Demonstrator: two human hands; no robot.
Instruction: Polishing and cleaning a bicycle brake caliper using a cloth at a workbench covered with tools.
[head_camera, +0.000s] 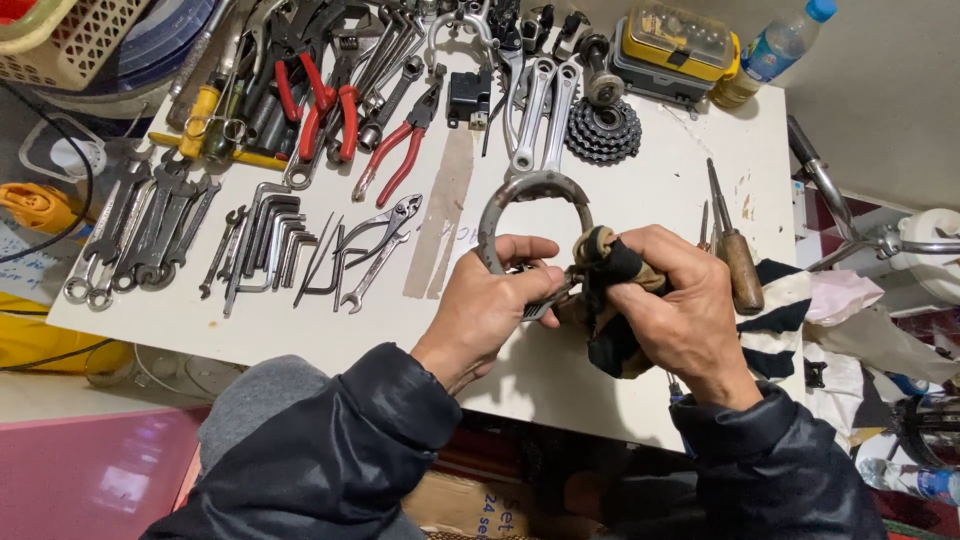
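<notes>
My left hand (490, 305) grips a curved, rusty metal brake caliper arm (530, 192) by its lower end, holding it above the white table (660, 190). My right hand (690, 310) is closed on a dark, dirty rag (610, 270) pressed against the arm's right end. Both hands meet over the table's near edge. The part of the caliper between my palms is hidden.
Red-handled pliers (395, 160), rows of wrenches (140, 235), hex keys (270, 240) and slip-joint pliers (375, 245) lie to the left. A cog cassette (603, 130), yellow bit case (675, 45), plastic bottle (770, 50), wooden-handled file (738, 255) and striped cloth (785, 310) sit to the right.
</notes>
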